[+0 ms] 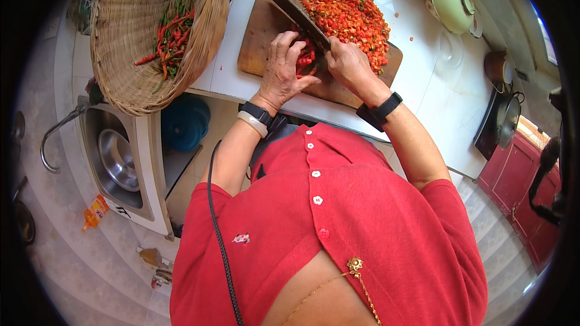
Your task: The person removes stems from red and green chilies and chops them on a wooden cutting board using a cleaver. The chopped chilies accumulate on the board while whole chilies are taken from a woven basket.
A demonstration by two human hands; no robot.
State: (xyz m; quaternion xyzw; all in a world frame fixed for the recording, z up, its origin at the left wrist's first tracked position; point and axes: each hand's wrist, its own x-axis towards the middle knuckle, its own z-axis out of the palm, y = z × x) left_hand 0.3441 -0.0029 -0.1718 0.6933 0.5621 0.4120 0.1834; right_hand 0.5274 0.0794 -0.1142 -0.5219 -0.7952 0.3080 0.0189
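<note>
My right hand [353, 65] grips a cleaver [297, 12] near its handle end; the blade slants up and left over a wooden cutting board [256, 47]. On the near side of the blade, my left hand [280, 68] curls its fingers and thumb around a bunch of red chilies [306, 58]. The fingers partly hide that bunch. Beyond the cleaver, a large heap of chopped red chilies [349, 20] covers the board's far right part and spills onto the white counter [417, 81].
A wicker basket [124, 31] with whole red and green chilies [174, 38] overhangs the counter's left edge. Below it are a steel sink [93, 145] and a blue plastic tub [186, 122]. At right stand a pale green bowl [448, 2], upside down, and a lidded pan [508, 120].
</note>
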